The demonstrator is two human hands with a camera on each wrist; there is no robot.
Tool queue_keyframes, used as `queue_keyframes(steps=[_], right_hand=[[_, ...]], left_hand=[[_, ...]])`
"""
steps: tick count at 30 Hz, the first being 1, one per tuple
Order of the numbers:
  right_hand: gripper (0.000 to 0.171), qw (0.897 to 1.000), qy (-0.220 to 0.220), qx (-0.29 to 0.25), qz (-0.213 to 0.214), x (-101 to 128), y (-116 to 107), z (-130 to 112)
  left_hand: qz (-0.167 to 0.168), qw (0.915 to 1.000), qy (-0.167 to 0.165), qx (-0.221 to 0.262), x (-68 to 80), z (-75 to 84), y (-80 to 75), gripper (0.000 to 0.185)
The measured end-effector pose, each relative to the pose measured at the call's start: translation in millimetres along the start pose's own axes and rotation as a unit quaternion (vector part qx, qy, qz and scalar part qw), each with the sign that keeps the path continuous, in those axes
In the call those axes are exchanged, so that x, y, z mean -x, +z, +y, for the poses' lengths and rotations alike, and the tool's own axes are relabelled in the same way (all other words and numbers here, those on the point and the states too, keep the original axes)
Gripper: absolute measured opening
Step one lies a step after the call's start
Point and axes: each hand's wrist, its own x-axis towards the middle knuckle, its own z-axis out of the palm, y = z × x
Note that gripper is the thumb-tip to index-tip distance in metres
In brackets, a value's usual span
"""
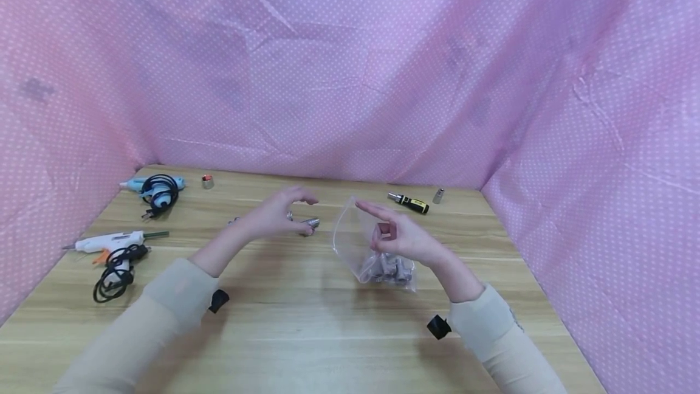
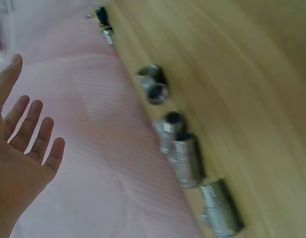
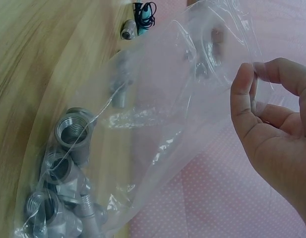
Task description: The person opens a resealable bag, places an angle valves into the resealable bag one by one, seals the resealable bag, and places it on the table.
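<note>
The wooden surface (image 1: pixel 306 333) is walled in by pink dotted cloth (image 1: pixel 350 65). Everything else is placed from the clear plastic bag (image 1: pixel 361 242), which stands near the middle of the surface.

The bag is held up by the right hand (image 1: pixel 401 239). Its top edge is pinched between the thumb and the fingers (image 3: pixel 242 94), which are clamped on the thin plastic. The bottom of the bag is filled with grey metal pipe pieces (image 3: pixel 63 168) and rests on the wood.

Just left of the bag, the left hand (image 1: pixel 273 214) is held above the surface. Its fingers (image 2: pixel 29 124) are spread apart and nothing is held in them. Under that hand, a few loose pipe pieces (image 2: pixel 180 148) are seen lying in a row.

Far left of the bag, a white glue gun (image 1: pixel 112 241) and a blue glue gun (image 1: pixel 153 187) are laid down with their black cords. Behind the bag, to the right, a small yellow and black screwdriver (image 1: pixel 409 202) is seen.

The plastic looks slippery, so the bag could be dropped if the pinch is loosened. The pieces inside look heavy, so the bag could tip and spill. The loose pieces look round and could be rolled away by a bump.
</note>
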Motion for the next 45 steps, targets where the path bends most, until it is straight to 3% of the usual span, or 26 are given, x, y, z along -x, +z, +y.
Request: queue_keyframes(steps=[9, 18, 35, 39, 45], right_hand=[[0.080, 1.000, 0.016, -0.011, 0.001, 0, 1, -4], [0.080, 1.000, 0.002, -0.019, -0.004, 0, 1, 2], [0.080, 1.000, 0.007, -0.025, -0.010, 1, 1, 2], [0.080, 1.000, 0.001, -0.026, -0.009, 1, 1, 2], [0.080, 1.000, 0.005, -0.025, -0.006, 2, 0, 0]], left_hand=[[-0.014, 0.9993, -0.028, -0.021, -3.4, -51.5, 20.7, 0.073], [-0.037, 0.9970, -0.032, -0.060, -7.1, -82.5, 35.3, 0.059], [-0.033, 0.9932, -0.049, -0.101, -10.9, -94.9, 43.6, 0.034], [-0.035, 0.9939, -0.066, -0.081, -11.4, -91.9, 41.9, 0.031], [-0.030, 0.9982, -0.045, -0.028, -12.5, -91.0, 36.6, 0.026]])
